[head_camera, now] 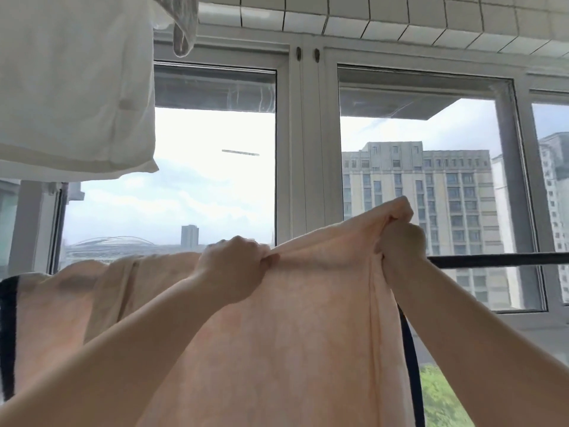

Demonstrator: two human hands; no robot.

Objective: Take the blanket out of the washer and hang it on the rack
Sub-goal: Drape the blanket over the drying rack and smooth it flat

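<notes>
Head view: the pink blanket (277,318), soft and probably damp-heavy, is draped over the dark rack bar (498,260) at lower centre, its top edge pinched by the left hand (234,266) and right hand (400,238); gripping near the edge seems best.

Blanket (277,334): soft cloth, matt, slightly fuzzy nap, pale peach w/ dark navy cloth edging. Rack bar (498,259): dark, smooth, prob. metal, low sheen. White pillowcase (74,87) overhead: thin smooth woven cloth, matt, sewn hem. Grey garment (184,29) beside it: thin limp cloth. Window frames (303,149): smooth pale grey, satin finish, metal or plastic, can't tell which. Panes: clear glossy glass. Ceiling tiles (385,13): white, glazed, dark grout lines.
</notes>
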